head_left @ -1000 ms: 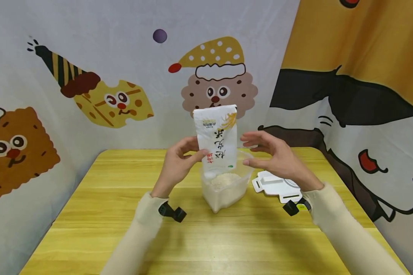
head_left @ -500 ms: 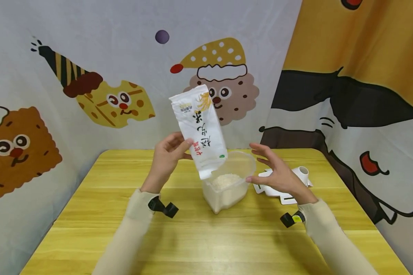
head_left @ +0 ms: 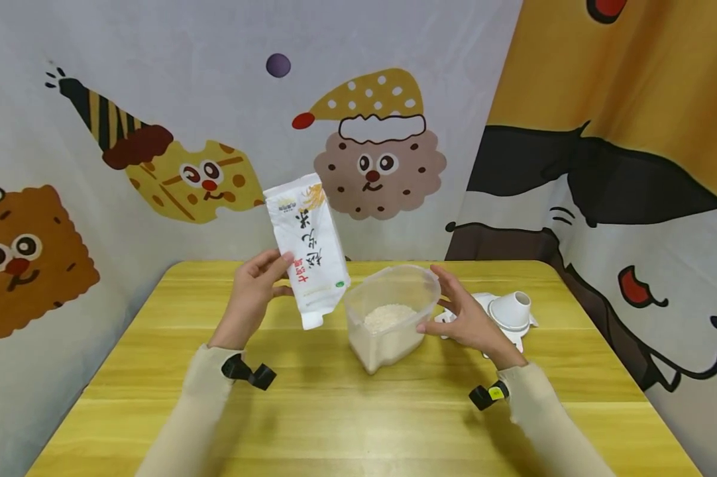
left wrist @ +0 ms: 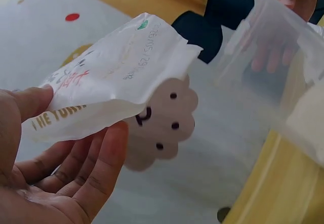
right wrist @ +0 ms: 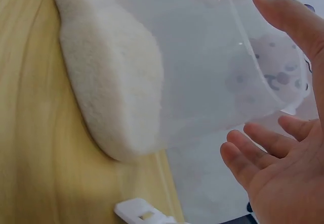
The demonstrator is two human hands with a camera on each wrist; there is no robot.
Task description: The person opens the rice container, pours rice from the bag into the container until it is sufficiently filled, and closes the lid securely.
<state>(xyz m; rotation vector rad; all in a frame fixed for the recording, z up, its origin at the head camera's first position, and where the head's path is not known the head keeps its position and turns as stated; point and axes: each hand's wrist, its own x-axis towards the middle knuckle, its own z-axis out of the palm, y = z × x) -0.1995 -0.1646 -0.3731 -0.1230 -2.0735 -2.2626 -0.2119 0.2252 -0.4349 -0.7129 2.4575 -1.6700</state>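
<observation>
In the head view my left hand pinches a white paper rice bag by its left edge, thumb in front. The bag is tilted, its print upside down and its lower end narrow; the left wrist view shows it looking thin and slack. To its right a translucent plastic container stands on the table, partly filled with white rice. Beside the container's right side is my right hand, thumb and fingers spread about the rim. In the right wrist view the fingers look uncurled; contact with the wall is hard to tell.
A white lid with a cone-shaped spout lies behind my right hand, partly hidden by it. The wooden table ends at a cartoon-printed cloth behind and at the sides.
My left hand has carried the bag from above the container to the left, tilting it on the way. The right hand has come lower and closer to the container's right side.
</observation>
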